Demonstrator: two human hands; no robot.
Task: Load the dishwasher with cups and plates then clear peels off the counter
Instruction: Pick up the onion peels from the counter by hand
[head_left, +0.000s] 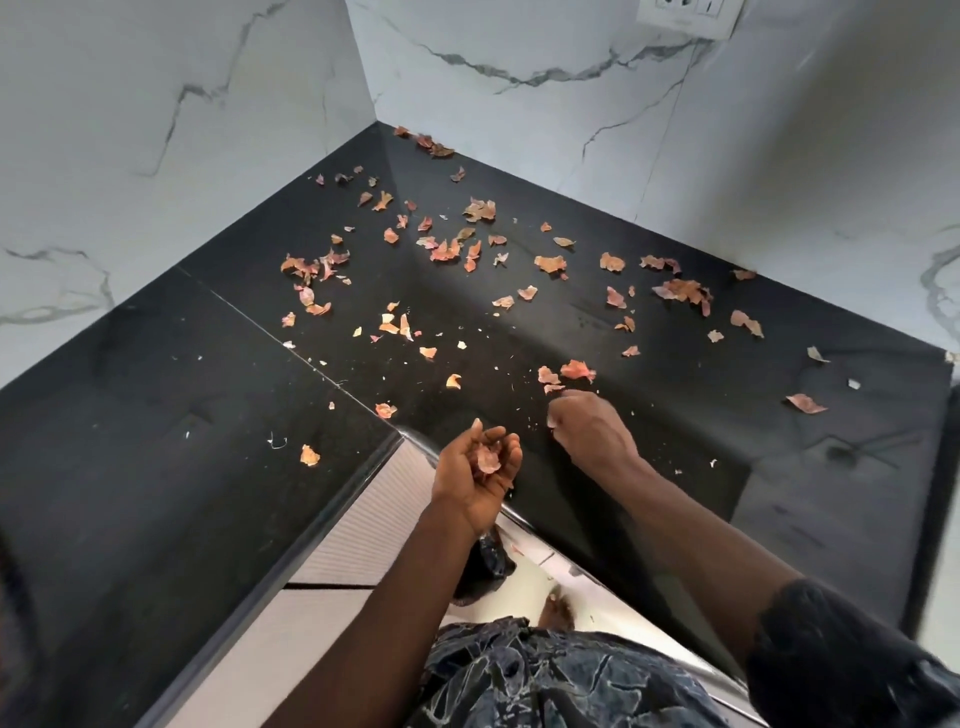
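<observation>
Several dry orange-pink peels (447, 249) lie scattered over the black corner counter (156, 395). My left hand (475, 475) is palm up at the counter's inner edge, its fingers cupped round a few gathered peels (488, 460). My right hand (587, 423) rests knuckles up on the counter just to the right, fingers curled and pinching at small peel bits. Two larger peels (566, 373) lie right beyond its fingertips.
Marble-patterned walls (519, 67) close the corner at the back. A white socket plate (685, 15) sits high on the right wall. The counter's polished front edge (363, 478) runs around me, with pale cabinet fronts (343, 561) below.
</observation>
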